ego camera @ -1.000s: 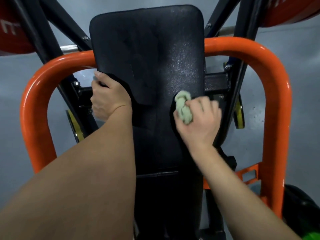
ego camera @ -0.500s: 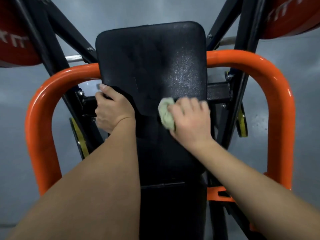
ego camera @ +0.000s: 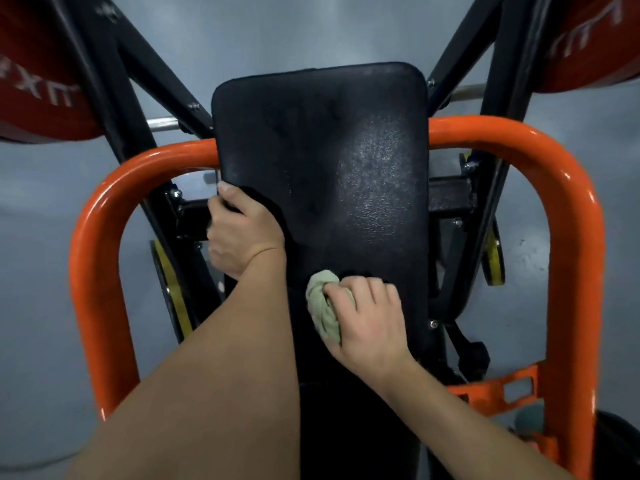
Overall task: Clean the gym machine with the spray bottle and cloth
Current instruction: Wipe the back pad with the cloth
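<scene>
A black padded backrest (ego camera: pixel 322 161) of the gym machine fills the middle of the head view, its right half shiny with fine droplets. My left hand (ego camera: pixel 242 233) grips the pad's left edge, thumb on the front face. My right hand (ego camera: pixel 367 323) holds a bunched pale green cloth (ego camera: pixel 323 308) and presses it against the lower part of the pad. No spray bottle is in view.
An orange tubular frame (ego camera: pixel 568 237) arches around the pad on both sides. Black steel struts (ego camera: pixel 135 109) rise behind it, with red weight plates (ego camera: pixel 38 81) at the upper left and right corners. Grey floor lies beyond.
My right hand has carried the cloth down and to the left across the pad. The left hand keeps its grip on the pad's edge. The view has shifted slightly.
</scene>
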{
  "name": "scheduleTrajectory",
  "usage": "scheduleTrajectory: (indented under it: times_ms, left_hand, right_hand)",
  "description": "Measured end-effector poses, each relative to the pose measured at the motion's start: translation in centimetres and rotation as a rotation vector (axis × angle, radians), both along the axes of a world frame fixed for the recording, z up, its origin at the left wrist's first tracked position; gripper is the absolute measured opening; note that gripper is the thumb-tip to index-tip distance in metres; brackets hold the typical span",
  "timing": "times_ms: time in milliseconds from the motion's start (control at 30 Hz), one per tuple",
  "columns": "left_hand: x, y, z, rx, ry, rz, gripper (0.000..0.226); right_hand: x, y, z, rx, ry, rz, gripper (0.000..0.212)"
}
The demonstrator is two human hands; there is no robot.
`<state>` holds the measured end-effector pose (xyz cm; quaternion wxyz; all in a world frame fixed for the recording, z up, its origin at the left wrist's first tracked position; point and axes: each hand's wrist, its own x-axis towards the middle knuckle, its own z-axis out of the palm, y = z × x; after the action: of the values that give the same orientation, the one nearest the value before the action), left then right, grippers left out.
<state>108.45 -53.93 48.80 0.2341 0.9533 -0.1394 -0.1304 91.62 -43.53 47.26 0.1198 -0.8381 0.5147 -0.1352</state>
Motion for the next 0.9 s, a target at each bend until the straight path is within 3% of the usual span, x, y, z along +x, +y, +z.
scheduleTrajectory:
  times_ms: [167,333,467,567,667,833,900]
  left_hand:
    - [0.1,-0.2,-0.1,-0.007,0.011,0.0,0.055]
    - [0.1,0.0,-0.1,-0.027,0.03,-0.008,0.055]
    - [0.1,0.2,-0.1,-0.011,0.029,-0.022,0.055]
    - [0.4,0.1,-0.3,-0.004,0.036,-0.031,0.055]
    - [0.3,0.0,-0.2,0.002,0.047,-0.046,0.053]
    - [0.4,0.1,0.0,0.014,0.065,-0.051,0.051]
    - [0.4,0.0,-0.1,0.006,0.06,-0.052,0.051]
  right_hand:
    - [1.2,-7.4,0.8,-0.184,0.019,0.083,0.016]
    - [4.1,-18.0,3.5,-0.218,0.016,-0.252,0.028]
    - [4.8,-19.1,3.9,-0.245,-0.055,-0.367,0.029]
    - [4.8,-15.3,3.8,-0.263,-0.154,-0.273,0.042]
    - [4.1,-11.3,3.4,-0.144,-0.173,-0.048,0.059]
    - [4.9,-15.7,2.2,-0.42,-0.112,0.134,0.032]
    - [7.0,-19.7,2.7,-0.486,-0.086,0.078,0.029]
